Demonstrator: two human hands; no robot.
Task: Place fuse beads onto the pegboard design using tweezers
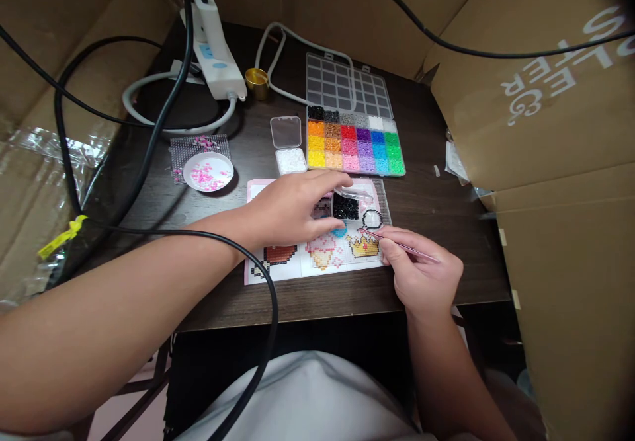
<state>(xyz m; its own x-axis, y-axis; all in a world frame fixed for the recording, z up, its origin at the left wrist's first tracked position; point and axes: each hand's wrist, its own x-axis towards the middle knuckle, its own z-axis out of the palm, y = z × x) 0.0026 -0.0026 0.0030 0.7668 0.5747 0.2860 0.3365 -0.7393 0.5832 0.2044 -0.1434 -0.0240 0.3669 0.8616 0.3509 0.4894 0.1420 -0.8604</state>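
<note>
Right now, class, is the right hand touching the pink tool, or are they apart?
Touching. The head view shows it plainly: the right hand holds the pink tool pinched between thumb and fingers.

Beside the left hand (pixel 292 206) I see black beads (pixel 346 209); in the right hand (pixel 424 266), one pink tool (pixel 413 251). Between the hands is a yellow crown pattern (pixel 364 247) with red detail. Beyond them, the bead box (pixel 356 172) is chequered orange, red, purple, blue, green.
</note>
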